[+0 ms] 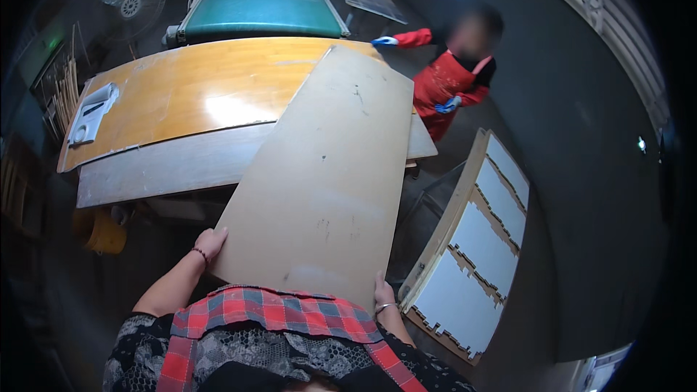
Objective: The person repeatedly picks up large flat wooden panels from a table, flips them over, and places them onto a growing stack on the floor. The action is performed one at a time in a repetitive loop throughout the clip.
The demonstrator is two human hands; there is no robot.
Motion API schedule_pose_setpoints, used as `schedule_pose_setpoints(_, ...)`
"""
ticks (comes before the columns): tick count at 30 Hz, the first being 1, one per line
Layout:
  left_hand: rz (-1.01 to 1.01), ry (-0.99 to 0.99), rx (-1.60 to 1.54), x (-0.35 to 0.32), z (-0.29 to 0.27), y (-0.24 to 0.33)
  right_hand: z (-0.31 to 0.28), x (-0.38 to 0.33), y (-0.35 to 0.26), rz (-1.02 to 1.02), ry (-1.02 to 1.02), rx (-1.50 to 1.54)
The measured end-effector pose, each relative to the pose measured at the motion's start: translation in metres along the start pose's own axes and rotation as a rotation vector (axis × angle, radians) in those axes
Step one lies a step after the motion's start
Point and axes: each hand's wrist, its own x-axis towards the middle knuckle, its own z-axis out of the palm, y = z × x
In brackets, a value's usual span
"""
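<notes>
A large flat tan board [327,167] stretches from my waist to the table ahead, its far end over the yellow tabletop [196,87]. My left hand [210,242] grips its near left edge, thumb on top and fingers hidden beneath. On the near right edge my right hand [383,292] is closed around the board, its fingertips also out of sight. The near edge of the board lies against my checked apron [276,310]. Small dark marks and scuffs show on the board's upper face.
A co-worker in a red apron [449,80] stands beyond the table at the right. A green conveyor belt [265,3] adjoins the far side. White cut panels [479,239] lie on a rack to my right. At left are a yellow bucket [99,231] and a fan [131,5].
</notes>
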Motion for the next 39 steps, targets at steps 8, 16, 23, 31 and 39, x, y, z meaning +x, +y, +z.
schedule_pose_setpoints(8, 0.294, -0.040, 0.314, 0.052, -0.020, 0.090, 0.008, -0.003, 0.005, 0.047, 0.232, -0.099)
schedule_pose_setpoints(16, 0.374, -0.055, 0.403, 0.176, -0.065, 0.127, 0.102, 0.036, -0.013, 0.048, 0.408, -0.303)
schedule_pose_setpoints(23, 0.310, -0.516, 0.025, 0.207, -0.171, 0.239, 0.220, 0.046, -0.049, 0.247, 0.490, -0.147)
schedule_pose_setpoints(31, 1.171, -0.867, -0.061, -0.086, -0.260, 0.452, 0.375, 0.046, -0.155, 0.020, -0.011, 0.434)
schedule_pose_setpoints(39, 1.468, -0.621, 1.135, -0.233, -0.034, 0.436, 0.416, 0.060, -0.138, -0.470, -0.222, 0.150)
